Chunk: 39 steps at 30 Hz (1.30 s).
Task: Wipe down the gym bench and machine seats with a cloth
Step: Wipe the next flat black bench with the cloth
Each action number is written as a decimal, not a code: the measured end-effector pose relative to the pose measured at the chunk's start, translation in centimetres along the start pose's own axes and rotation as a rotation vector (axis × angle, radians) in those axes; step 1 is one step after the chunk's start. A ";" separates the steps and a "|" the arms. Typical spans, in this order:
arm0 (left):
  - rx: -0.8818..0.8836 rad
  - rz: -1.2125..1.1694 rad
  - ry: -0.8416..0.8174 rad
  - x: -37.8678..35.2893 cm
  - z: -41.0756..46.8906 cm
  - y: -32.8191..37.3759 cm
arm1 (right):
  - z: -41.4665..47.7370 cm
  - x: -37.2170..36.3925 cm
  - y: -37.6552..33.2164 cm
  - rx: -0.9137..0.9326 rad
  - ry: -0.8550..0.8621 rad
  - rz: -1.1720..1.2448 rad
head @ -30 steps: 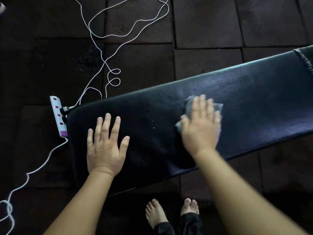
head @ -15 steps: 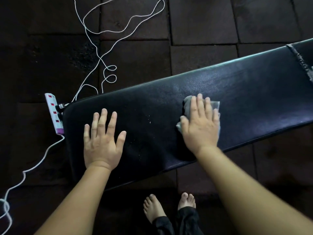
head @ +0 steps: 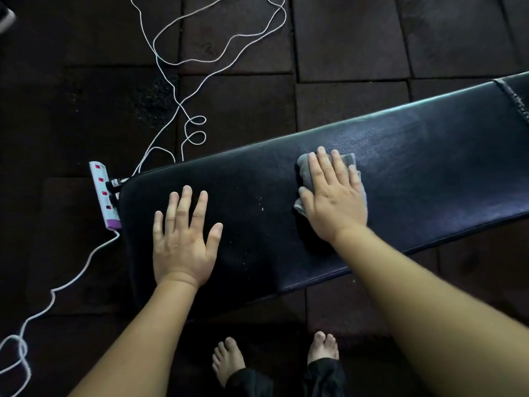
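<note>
Bare bench pad (head: 429,173) runs toward the right of the frame, up to the seam (head: 512,98) — open going. Centre-left, the left hand (head: 183,242) lies flat on the pad, in the way; beyond the pad's left end a power strip (head: 104,196) and loose white cable (head: 178,105) litter the floor.

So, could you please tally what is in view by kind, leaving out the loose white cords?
Hands: 2, left hand and right hand
Bare feet: 2
Cloth: 1
Bench: 1
Power strip: 1
Total: 7
</note>
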<state>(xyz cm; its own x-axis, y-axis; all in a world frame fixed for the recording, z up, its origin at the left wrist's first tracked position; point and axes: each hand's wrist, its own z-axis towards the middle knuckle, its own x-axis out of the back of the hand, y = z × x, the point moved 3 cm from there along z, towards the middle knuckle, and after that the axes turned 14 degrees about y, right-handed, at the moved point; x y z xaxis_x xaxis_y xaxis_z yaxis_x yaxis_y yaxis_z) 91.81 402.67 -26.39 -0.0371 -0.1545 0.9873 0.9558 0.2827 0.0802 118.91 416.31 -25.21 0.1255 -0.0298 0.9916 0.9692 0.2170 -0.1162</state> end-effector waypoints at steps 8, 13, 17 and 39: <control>-0.012 -0.020 -0.040 -0.1 0.1 -0.2 | -11.6 0.1 -9.7 0.468 -0.077 0.115; -0.022 -0.090 -0.112 0.4 0.6 -0.7 | -2.8 -0.6 -7.7 0.557 -0.068 0.022; -0.062 -0.108 -0.101 1.1 0.7 -3.7 | 5.5 -1.1 -10.2 0.223 -0.084 0.023; -0.086 -0.219 -0.041 1.0 0.9 -7.7 | -0.5 -1.3 -17.4 0.419 -0.050 0.089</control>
<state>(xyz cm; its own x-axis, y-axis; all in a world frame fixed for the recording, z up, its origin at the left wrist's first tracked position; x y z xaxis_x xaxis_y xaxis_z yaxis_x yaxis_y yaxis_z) 84.15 401.17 -25.88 -0.2562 -0.1638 0.9527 0.9450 0.1650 0.2825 101.98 412.07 -24.53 0.1844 0.0520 0.9815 0.7843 0.5941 -0.1789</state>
